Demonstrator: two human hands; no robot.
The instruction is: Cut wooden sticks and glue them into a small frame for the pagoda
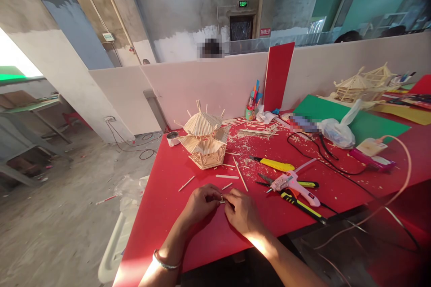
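Note:
My left hand and my right hand meet low over the front of the red table. Fingertips of both are closed around a small pale wooden piece, mostly covered by the fingers. Just beyond lie a short stick, a flat craft stick and a longer thin stick. Another stick rests to the left of my left hand. Behind them stands a two-tiered pagoda model built from thin wooden sticks.
To the right lie a pink glue gun, a yellow utility knife, pliers and a black-yellow cutter. Loose sticks and shavings spread behind. A small metal cup sits at the left edge; cables cross the right side.

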